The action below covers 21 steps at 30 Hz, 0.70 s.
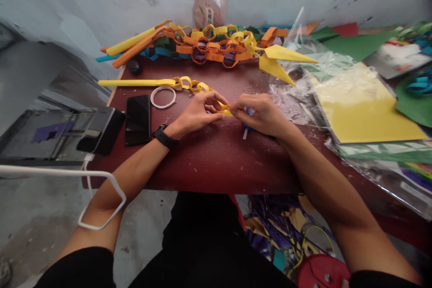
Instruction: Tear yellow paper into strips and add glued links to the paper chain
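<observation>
At the middle of the table, my left hand has its fingers closed on a small yellow paper link. My right hand pinches the right side of that same link. A yellow paper chain runs from a long rolled yellow tube on the left up to my left hand, whose fingers hide where it ends. Under my right hand a blue thing shows in part, with a pale strip sticking out; its kind is unclear.
A phone, a black box-like device and a white ring lie left. Orange and yellow paper chains line the back, before a bottle. Yellow sheets and plastic wrap are right. A white cable crosses my left arm.
</observation>
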### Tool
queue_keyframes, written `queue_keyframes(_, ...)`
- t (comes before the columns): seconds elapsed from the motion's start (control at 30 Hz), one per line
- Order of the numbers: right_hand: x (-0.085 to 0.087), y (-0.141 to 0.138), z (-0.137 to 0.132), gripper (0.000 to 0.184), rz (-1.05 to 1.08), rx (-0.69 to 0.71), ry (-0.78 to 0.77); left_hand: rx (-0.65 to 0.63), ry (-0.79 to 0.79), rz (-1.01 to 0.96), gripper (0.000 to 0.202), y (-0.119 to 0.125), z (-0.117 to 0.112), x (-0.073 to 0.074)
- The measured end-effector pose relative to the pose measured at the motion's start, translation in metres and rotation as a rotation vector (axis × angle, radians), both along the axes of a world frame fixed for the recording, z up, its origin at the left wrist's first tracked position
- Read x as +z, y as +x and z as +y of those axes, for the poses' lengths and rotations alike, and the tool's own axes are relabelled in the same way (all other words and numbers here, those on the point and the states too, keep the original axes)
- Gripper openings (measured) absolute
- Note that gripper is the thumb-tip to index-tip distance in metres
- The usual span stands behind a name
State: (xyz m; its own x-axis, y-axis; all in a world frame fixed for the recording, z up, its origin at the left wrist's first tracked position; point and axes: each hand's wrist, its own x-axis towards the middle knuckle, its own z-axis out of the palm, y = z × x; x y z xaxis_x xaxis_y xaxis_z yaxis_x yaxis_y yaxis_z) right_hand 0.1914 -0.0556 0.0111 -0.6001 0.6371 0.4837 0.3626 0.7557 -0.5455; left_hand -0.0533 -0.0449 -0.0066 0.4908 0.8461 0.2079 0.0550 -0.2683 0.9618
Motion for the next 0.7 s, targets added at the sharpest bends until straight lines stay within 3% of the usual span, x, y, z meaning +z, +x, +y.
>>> queue_keyframes(0.33,0.0015,0.0024,-0.0003,0.008,-0.087,-0.012,-0.023,0.041,0.096,0.062,0.016,0.0011,-0.0028,0.0021)
queue_keyframes(0.7,0.0005,0.0,-0.0013,0.012,-0.146,-0.026,0.048,0.036,0.201,0.11,0.011,0.0014,-0.0041,0.0009)
